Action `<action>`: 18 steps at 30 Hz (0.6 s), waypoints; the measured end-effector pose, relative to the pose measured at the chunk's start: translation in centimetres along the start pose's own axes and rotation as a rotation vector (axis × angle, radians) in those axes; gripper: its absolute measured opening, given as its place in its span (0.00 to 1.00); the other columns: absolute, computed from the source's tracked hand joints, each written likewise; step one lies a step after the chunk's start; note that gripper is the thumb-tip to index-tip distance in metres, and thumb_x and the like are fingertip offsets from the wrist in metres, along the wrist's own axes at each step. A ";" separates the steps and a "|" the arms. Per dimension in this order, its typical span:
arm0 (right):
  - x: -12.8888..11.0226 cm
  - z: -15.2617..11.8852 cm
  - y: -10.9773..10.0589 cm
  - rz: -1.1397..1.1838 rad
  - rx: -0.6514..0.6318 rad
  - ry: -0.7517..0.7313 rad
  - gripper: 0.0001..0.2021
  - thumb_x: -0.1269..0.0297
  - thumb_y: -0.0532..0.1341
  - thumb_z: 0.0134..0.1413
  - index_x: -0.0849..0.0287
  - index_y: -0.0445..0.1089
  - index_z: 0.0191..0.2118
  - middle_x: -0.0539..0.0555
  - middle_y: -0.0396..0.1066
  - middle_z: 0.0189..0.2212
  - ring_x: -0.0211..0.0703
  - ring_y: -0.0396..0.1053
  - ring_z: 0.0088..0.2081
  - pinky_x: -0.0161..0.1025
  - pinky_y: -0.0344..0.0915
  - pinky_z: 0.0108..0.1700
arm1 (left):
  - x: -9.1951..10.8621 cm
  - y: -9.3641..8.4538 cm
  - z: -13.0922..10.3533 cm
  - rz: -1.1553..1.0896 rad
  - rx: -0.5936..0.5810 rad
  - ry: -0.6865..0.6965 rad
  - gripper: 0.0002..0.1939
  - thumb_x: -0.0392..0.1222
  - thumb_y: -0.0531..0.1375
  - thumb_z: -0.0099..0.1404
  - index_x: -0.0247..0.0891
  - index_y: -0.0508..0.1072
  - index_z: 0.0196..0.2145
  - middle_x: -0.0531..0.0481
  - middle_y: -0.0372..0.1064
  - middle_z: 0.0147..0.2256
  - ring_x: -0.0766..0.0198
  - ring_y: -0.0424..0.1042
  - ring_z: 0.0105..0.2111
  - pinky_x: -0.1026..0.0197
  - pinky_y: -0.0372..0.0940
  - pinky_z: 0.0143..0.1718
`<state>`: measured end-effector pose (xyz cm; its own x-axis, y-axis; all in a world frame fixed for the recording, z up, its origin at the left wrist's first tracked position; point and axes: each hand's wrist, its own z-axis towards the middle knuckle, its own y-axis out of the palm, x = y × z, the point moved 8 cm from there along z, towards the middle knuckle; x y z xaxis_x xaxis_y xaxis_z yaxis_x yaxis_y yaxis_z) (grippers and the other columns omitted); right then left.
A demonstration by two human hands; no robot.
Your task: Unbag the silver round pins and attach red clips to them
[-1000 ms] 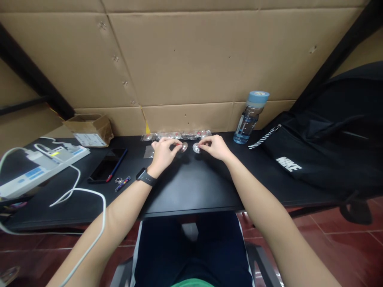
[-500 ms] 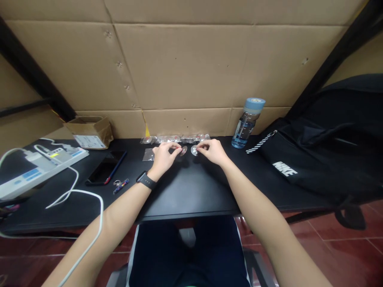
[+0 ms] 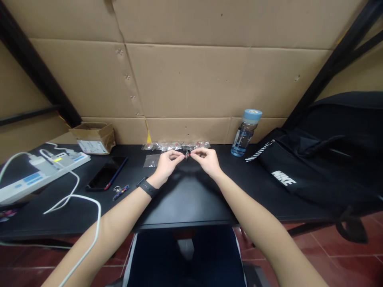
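My left hand [image 3: 166, 165] pinches a small clear suction cup [image 3: 186, 154] between thumb and fingertips, just above the black table. My right hand [image 3: 208, 162] pinches a second suction cup [image 3: 189, 154] by its red knob. Both cups are seen nearly edge-on, face to face between my fingertips. They look to be touching, though they are too small to tell for sure. Behind my hands lies a row of small clear packets [image 3: 175, 146] with bits of red inside. A flat clear plastic bag [image 3: 151, 160] lies beside my left hand.
A blue-lidded water bottle [image 3: 245, 133] and a black bag [image 3: 317, 159] stand to the right. On the left are an open cardboard box [image 3: 95, 137], a phone [image 3: 107, 173], a keychain [image 3: 121, 193] and a power strip [image 3: 44, 175]. A white cable [image 3: 100, 215] crosses my left forearm.
My two hands have moved together, bringing the suction cups from apart to face to face. The view has tilted slightly upward.
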<state>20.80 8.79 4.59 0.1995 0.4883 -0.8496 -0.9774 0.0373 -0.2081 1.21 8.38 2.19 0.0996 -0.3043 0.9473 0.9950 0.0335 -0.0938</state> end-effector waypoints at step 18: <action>3.5 -0.9 2.3 -0.176 -0.442 0.176 0.05 0.68 0.71 0.48 0.59 0.82 0.34 0.55 0.82 0.31 0.45 0.81 0.36 0.37 0.74 0.42 | -0.7 0.9 -0.1 0.571 -0.223 0.089 0.07 0.47 0.69 0.61 0.44 0.80 0.30 0.51 0.82 0.35 0.53 0.80 0.41 0.50 0.66 0.51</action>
<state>19.32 9.81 0.75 0.4044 0.3516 -0.8443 -0.8125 -0.2857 -0.5081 2.03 8.51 1.37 0.6066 -0.3753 0.7009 0.7607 0.0176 -0.6489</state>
